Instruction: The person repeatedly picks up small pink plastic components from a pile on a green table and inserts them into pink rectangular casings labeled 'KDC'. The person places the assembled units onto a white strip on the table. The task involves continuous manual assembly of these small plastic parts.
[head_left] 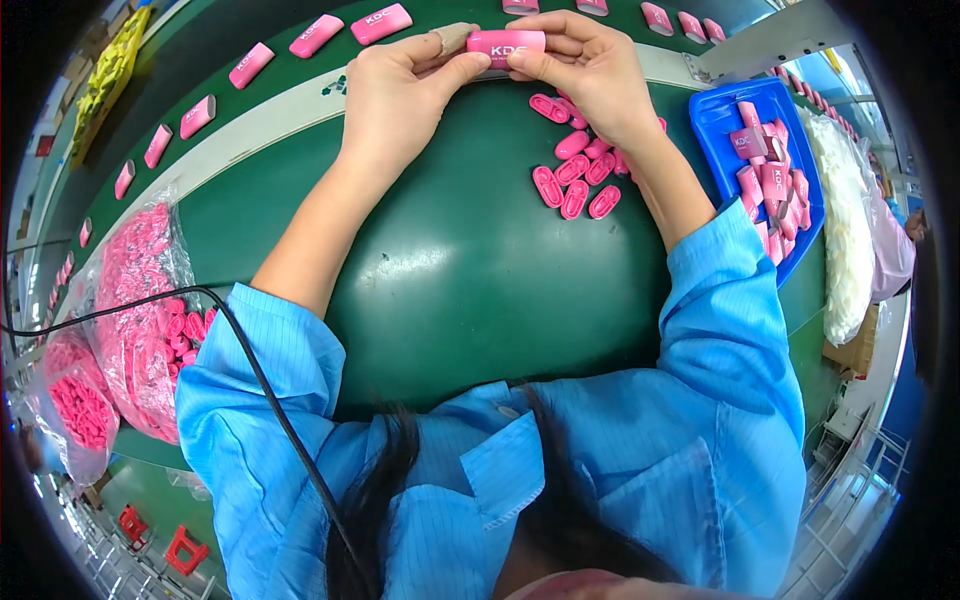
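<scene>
A pink flattened tube-shaped casing (pixel 505 42) with white lettering is held up at the far edge of the green table. My left hand (pixel 400 100) is closed on its left end with thumb and index finger, and a beige cover sits on one fingertip. My right hand (pixel 592 75) pinches the casing's right end, thumb in front and fingers behind. Just below the right hand lies a loose group of small pink oval caps (pixel 573 170), some showing their hollow inside; my right wrist partly hides the group.
Beyond a pale rail (pixel 290 118), similar pink casings (pixel 318 35) lie spaced along a green belt. A blue tray (pixel 708 150) of pink casings stands on the right, beside a bag of white pieces (pixel 838 230). Plastic bags of pink parts (pixel 140 300) and a black cable (pixel 245 350) are on the left.
</scene>
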